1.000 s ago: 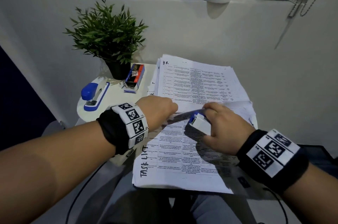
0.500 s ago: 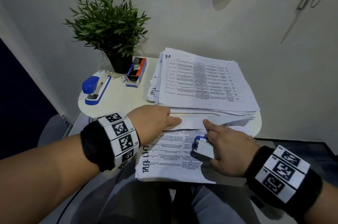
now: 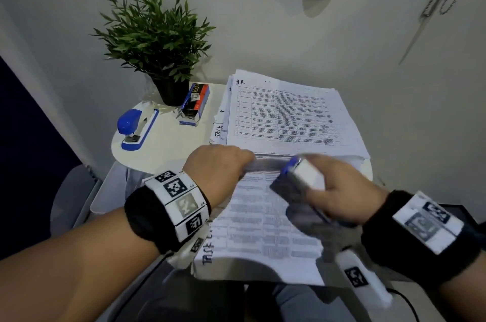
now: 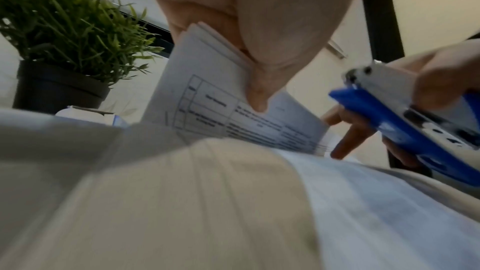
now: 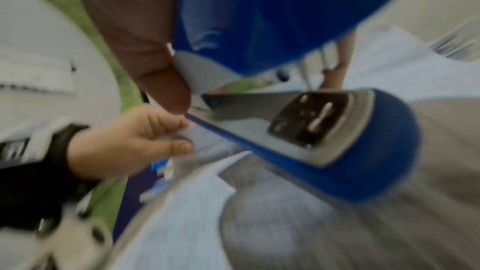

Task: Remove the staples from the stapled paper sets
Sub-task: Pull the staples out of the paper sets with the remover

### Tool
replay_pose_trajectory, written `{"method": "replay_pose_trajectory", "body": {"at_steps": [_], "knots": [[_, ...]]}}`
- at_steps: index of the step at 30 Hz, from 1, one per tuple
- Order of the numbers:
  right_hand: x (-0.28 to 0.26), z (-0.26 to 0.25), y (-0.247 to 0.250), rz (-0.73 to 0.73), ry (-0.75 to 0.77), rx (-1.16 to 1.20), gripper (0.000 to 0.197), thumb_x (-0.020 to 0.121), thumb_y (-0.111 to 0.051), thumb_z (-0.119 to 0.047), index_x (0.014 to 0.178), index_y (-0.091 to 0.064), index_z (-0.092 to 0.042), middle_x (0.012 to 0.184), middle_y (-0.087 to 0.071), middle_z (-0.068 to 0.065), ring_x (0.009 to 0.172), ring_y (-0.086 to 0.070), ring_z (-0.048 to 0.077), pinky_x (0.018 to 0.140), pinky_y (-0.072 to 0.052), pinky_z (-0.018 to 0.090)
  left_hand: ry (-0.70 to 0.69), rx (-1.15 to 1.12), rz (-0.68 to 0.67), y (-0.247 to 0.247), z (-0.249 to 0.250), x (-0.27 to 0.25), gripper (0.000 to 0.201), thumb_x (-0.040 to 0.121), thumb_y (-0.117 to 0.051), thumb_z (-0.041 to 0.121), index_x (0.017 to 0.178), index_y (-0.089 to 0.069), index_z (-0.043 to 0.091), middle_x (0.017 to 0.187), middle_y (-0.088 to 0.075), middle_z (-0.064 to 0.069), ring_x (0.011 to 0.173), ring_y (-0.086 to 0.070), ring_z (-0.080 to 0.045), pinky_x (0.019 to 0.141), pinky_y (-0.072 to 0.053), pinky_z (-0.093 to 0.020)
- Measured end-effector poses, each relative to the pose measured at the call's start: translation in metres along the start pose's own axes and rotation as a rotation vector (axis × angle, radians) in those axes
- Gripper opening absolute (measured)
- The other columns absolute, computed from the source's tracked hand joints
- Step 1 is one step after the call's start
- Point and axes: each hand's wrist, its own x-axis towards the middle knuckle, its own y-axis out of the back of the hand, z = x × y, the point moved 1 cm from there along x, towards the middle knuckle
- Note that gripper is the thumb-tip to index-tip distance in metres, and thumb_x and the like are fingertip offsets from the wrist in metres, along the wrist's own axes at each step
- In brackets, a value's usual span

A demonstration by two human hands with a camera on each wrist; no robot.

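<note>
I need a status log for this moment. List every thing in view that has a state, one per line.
left hand: pinching the lifted top sheets of the near paper set
right hand: gripping a blue stapler, held above the paper
near paper set: flat, top sheets raised
far paper stack: lying flat
second stapler: resting on the table, untouched
staple box: lying beside the plant pot
</note>
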Motion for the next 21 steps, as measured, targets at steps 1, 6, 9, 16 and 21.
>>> {"method": "replay_pose_trajectory", "body": {"at_steps": [1,6,9,16,21], "knots": [[0.003,-0.006,0.010,0.182,0.010,0.092,0.033,0.067,-0.056,-0.052,0.093,-0.057,-0.032,0.092,-0.064,-0.008,0.086,-0.063,0.016,0.066,-0.045,0.013,0.043,-0.021,0.047,0.004,-0.001,0.002,0.030,0.088,-0.045,0.014,0.111,-0.056,0.029,0.098,-0.062,0.005,0.089,-0.058,-0.022,0.062,-0.035,-0.028],[0.040,-0.031,0.038,0.720,0.025,0.460,0.023,0.077,-0.058,-0.054,0.085,-0.047,-0.035,0.071,-0.057,-0.010,0.062,-0.059,0.016,0.057,-0.049,0.038,0.122,-0.103,0.119,0.020,0.002,0.014,0.025,0.092,-0.044,0.019,0.107,-0.059,0.031,0.100,-0.065,0.003,0.089,-0.059,-0.024,0.061,-0.032,-0.027],[0.062,-0.040,0.035,0.702,-0.014,0.560,0.038,0.079,-0.051,-0.056,0.096,-0.053,-0.022,0.074,-0.057,-0.012,0.065,-0.056,0.006,0.062,-0.046,0.032,0.104,-0.072,0.105,0.027,0.006,0.017,0.023,0.090,-0.046,0.016,0.104,-0.059,0.029,0.097,-0.065,0.001,0.087,-0.058,-0.026,0.060,-0.032,-0.028],[0.076,-0.031,0.007,0.674,-0.149,0.556,0.054,0.076,-0.050,-0.057,0.105,-0.061,-0.012,0.096,-0.065,0.001,0.093,-0.061,0.022,0.080,-0.047,0.034,0.114,-0.139,0.191,0.031,0.006,0.009,0.025,0.093,-0.041,0.020,0.105,-0.062,0.028,0.096,-0.065,0.002,0.085,-0.057,-0.022,0.059,-0.035,-0.028],[0.074,-0.025,0.015,0.743,-0.189,0.594,0.025,0.090,-0.056,-0.042,0.097,-0.059,-0.018,0.089,-0.064,-0.004,0.089,-0.062,0.021,0.084,-0.050,0.037,0.066,-0.196,0.247,0.028,0.008,-0.001,0.034,0.089,-0.037,0.018,0.103,-0.067,0.026,0.090,-0.067,0.000,0.080,-0.060,-0.026,0.058,-0.040,-0.030]]}}
